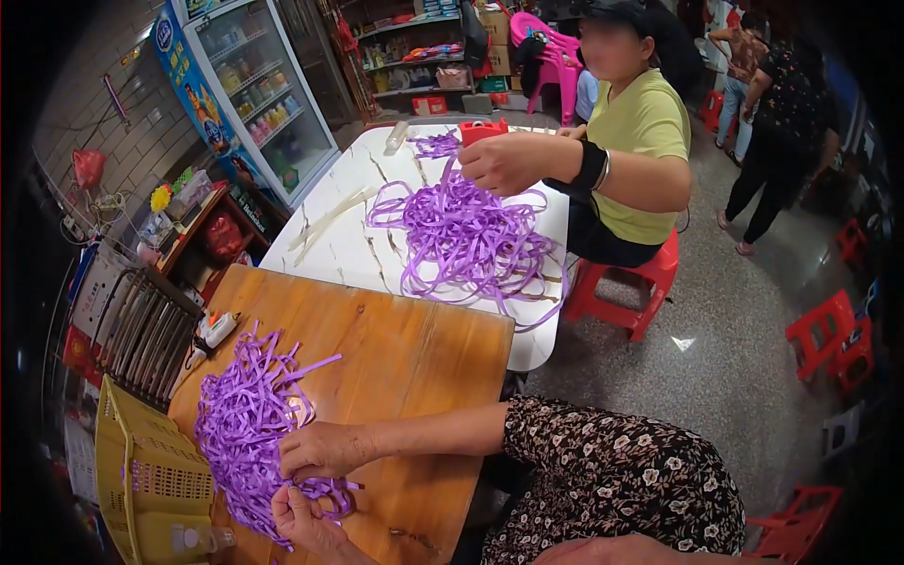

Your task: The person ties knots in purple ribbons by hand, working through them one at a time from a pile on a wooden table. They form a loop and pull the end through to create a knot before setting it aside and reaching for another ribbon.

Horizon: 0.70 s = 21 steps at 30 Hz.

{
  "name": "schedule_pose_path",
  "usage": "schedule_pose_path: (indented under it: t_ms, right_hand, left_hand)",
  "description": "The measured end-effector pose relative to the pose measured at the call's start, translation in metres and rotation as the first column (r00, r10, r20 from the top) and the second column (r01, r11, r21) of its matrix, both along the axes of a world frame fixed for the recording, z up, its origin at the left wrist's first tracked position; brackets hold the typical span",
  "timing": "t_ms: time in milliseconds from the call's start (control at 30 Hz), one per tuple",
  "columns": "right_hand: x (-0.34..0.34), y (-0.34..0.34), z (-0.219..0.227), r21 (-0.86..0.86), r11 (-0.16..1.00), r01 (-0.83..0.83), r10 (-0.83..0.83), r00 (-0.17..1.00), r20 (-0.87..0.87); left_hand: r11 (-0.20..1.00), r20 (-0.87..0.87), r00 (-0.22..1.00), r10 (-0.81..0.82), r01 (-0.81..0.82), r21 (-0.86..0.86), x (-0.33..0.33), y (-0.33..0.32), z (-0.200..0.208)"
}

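Note:
Several purple ribbon strips [247, 405] lie in a tangled heap on the left of the wooden table [405, 348]. My right hand [325, 448] reaches in from the right over the heap's near edge, fingers pinched together on a purple strip. Just below it, my left hand [309, 524] comes up from the lower edge, thumb and fingertips closed on the strip too. The two sets of fingertips are close together. What exactly lies between them is small and partly hidden by the fingers.
A white table [325, 268] adjoins, bearing looped purple ribbon [476, 231] and pale sticks [330, 224]. A co-worker's hand [504, 162] is raised there by a red object [482, 130]. A white glue gun [217, 330] and yellow basket [113, 471] are at left. Red stools [626, 287] stand right.

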State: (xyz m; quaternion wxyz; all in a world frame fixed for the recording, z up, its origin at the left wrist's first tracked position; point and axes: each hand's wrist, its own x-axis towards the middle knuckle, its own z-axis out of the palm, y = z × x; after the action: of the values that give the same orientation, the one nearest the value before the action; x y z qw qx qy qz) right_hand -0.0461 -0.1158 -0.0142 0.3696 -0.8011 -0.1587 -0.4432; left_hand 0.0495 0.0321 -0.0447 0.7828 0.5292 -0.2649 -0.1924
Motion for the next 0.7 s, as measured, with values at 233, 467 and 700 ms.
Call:
schedule_pose_path:
  t_ms: [233,467,700]
  right_hand:
    - [-0.0053,0.0011,0.0031,-0.027,1.000,-0.016,0.017,1.000,0.019]
    - [-0.0038,0.0059,0.0042,-0.018,1.000,-0.022,0.022,0.999,0.027]
    - [-0.0031,0.0036,0.0020,0.003,1.000,-0.013,0.013,1.000,0.008]
  left_hand:
    - [0.996,-0.049,0.996,-0.075,0.073,-0.057,0.0022,0.0027,0.0008]
    - [0.996,-0.052,0.996,-0.074,0.071,-0.059,0.0016,0.0052,0.0054]
    - [0.993,0.004,0.995,-0.101,0.101,-0.058,0.0030,0.0045,0.0053]
